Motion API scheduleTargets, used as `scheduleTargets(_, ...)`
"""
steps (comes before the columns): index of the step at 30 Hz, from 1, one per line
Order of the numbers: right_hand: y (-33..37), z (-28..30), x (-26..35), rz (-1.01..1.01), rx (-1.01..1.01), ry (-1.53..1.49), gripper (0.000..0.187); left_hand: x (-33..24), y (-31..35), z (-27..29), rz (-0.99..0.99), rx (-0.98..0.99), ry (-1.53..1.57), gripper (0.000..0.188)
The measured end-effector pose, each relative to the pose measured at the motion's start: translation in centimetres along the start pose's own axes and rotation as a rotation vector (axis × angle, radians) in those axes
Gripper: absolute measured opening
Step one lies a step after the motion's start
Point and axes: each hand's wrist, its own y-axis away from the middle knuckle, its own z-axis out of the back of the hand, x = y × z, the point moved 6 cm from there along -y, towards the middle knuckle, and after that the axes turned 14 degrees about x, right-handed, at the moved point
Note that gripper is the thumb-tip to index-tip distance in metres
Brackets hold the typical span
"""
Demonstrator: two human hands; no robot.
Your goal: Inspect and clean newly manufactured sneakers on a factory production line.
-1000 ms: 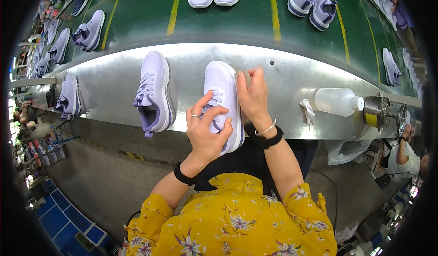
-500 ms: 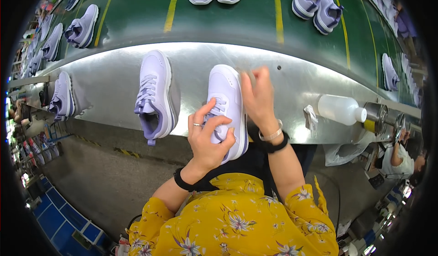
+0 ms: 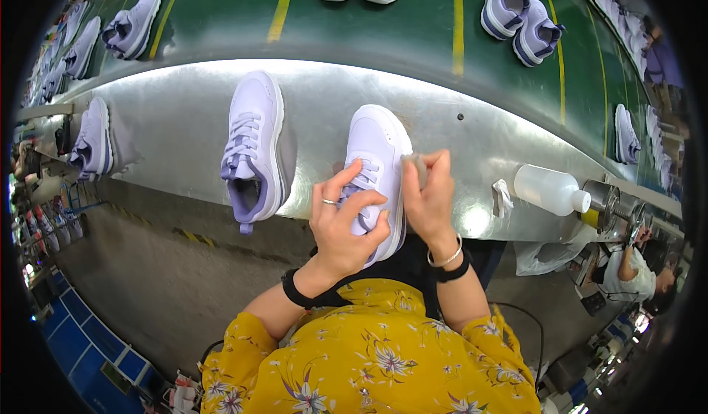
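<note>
A pale lavender sneaker (image 3: pixel 375 135) lies on the metal ledge, toe pointing away from me. My left hand (image 3: pixel 341 226) grips it over the laces and tongue, thumb and fingers bent around the upper. At the shoe's right edge, my right hand (image 3: pixel 431 204) pinches a small grey-brown piece (image 3: pixel 420 165) between thumb and fingers; its exact kind does not show. That piece is against or very near the sole's side wall beside the forefoot. A matching lavender sneaker (image 3: pixel 253 137) stands to the left, untouched, with its heel loop toward me.
Beyond the metal ledge (image 3: pixel 177 108) runs a green conveyor belt (image 3: pixel 420 27) with yellow lines, carrying several lavender sneakers. On the right are a crumpled white scrap (image 3: pixel 503 199), a white plastic bottle (image 3: pixel 546 188) and a metal can (image 3: pixel 601 204). Another sneaker (image 3: pixel 94 140) sits far left.
My right hand has moved down along the shoe's right edge, from beside the toe to beside the forefoot. My left hand keeps its hold on the sneaker. The view has shifted slightly.
</note>
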Motion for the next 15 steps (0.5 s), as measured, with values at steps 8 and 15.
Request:
scheduleTargets(8,-4.3,0.2,-0.2,-0.037,-0.023,0.063,0.025,0.0,-0.8,-0.3,-0.013,-0.018,0.004,0.025)
scheduleTargets(15,-1.8,-1.2,1.9,-0.024,0.023,0.059,0.021,-1.1,0.1,1.6,0.01,-0.034,-0.044,0.028)
